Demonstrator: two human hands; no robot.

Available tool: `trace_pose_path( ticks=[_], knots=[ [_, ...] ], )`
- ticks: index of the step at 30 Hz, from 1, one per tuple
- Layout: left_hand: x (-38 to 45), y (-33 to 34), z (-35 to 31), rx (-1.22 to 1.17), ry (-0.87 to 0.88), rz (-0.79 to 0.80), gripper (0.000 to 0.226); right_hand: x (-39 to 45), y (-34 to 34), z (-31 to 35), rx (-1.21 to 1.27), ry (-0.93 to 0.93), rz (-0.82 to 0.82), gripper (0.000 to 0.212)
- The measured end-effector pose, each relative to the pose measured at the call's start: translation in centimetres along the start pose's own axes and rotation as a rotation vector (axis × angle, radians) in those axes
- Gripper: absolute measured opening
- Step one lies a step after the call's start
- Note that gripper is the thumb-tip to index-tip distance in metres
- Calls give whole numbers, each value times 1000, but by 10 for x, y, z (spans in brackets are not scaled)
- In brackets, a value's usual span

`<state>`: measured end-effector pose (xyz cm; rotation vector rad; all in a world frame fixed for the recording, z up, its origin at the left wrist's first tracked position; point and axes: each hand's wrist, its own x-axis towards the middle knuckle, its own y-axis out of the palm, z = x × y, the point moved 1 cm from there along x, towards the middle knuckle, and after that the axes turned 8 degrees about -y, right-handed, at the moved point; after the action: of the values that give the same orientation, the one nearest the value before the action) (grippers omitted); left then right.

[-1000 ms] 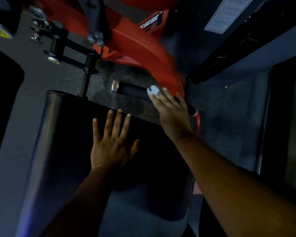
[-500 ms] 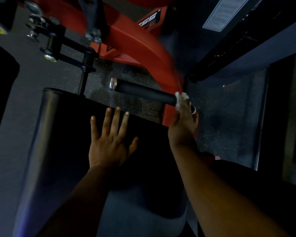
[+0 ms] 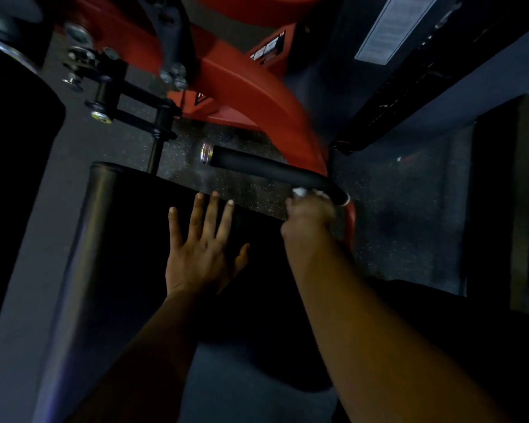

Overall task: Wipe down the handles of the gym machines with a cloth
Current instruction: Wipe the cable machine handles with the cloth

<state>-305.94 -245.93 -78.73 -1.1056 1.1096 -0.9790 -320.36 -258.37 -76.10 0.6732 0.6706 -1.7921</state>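
Black foam covers the handle, a bar that juts out from the curved red frame of the gym machine and ends in a shiny metal cap at its free end. At the frame end of that grip, a small white cloth is bunched against the underside of the bar, held there by the right hand, whose fingers are curled round the cloth; the hand is blurred. Just beside it, the left hand lies flat with fingers spread and straight, pressing on the black pad near the pad's far edge, holding nothing. Beyond the far edge of the pad lies dark speckled flooring, and a black adjustment post with bolts rises near the pad's far left corner.
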Motion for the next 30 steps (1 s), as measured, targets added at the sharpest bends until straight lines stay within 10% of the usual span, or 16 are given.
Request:
trace_pose_path(
  ticks=[5,21,30],
  knots=[
    [3,1,1,-52,11,67,86,-40,1,-2,267,69,97,20],
    [-194,-184,-22,-885,-198,556,80,-281,-183,-7,-375,-276,426,4],
    [-339,-259,-29,-1318,-445,308,89,-378,-231,17,-557,-458,977,25]
  ],
)
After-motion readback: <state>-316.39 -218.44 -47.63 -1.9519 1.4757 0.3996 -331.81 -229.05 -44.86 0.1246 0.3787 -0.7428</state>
